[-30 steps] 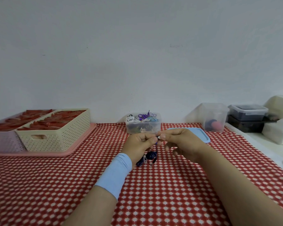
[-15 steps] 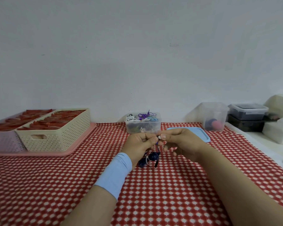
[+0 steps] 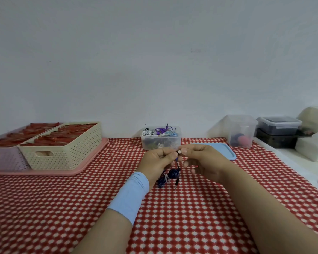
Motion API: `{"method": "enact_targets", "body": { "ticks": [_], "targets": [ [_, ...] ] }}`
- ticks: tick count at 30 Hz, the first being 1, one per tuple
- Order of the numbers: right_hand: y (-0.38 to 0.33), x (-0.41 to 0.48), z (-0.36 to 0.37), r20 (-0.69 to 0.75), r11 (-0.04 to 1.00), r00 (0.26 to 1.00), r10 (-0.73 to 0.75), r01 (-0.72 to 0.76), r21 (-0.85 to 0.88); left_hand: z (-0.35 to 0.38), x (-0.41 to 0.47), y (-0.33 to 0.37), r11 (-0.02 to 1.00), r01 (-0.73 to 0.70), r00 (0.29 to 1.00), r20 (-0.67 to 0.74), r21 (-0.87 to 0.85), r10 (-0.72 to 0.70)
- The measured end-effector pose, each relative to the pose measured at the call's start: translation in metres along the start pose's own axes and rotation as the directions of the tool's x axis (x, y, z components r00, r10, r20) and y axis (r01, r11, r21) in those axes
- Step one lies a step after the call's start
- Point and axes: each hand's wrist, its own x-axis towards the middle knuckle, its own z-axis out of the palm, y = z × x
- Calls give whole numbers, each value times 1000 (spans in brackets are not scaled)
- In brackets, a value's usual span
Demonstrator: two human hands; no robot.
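Observation:
A dark blue earphone cable (image 3: 170,176), coiled into a bundle with a pale tie round it, hangs below my hands just over the red checked tablecloth (image 3: 173,217); its jack plug dangles at the bundle's right. My left hand (image 3: 157,160) pinches the cable near its top. My right hand (image 3: 202,162) pinches a small white piece at the cable's upper end, fingertip to fingertip with the left. A light blue band covers my left wrist.
Behind the hands stands a clear tub (image 3: 161,137) of tangled earphones, its blue lid (image 3: 222,150) lying to the right. A cream basket (image 3: 62,145) and a lilac basket (image 3: 2,156) of red packets sit on a pink tray at left. Clear and dark containers (image 3: 240,130) line the right.
The coiled bundle has swung slightly to the right beneath my hands, and the jack plug now hangs lower. Both hands stay together at the same spot.

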Motion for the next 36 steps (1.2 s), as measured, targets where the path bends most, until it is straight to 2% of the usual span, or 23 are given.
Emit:
{"method": "enact_targets", "body": {
  "ticks": [3, 7, 14, 18, 21, 26, 31, 36],
  "targets": [
    [1, 0, -1, 32, 999, 999, 37, -37, -24, -2, -2, 1, 1000, 8, 1000, 14, 7, -8],
    [-1, 1, -3, 34, 992, 999, 24, -20, -127, -3, 1, -1, 995, -6, 1000, -12, 103, 7],
    [-3, 2, -4, -15, 986, 997, 76, -77, -146, -1, 0, 1, 986, -37, 999, -24, 162, 42],
    [-1, 0, 1, -23, 988, 997, -68, 64, -143, -1, 0, 1, 992, -42, 998, -38, 123, 47],
    [-1, 0, 1, -43, 965, 985, -165, 152, -214, -2, -1, 3, 992, -29, 999, -32, 124, 33],
    [-4, -6, -2, 14, 938, 977, -214, 209, -278, -3, -1, 2, 996, 12, 1000, -25, 86, -10],
    [-4, -6, -5, 36, 936, 980, -195, 197, -293, -4, -2, 1, 996, 31, 1000, -7, 87, -31],
    [-3, -5, -8, 49, 962, 994, -94, 104, -253, -6, 0, -1, 992, 22, 1000, 0, 125, -22]
  ]
}}
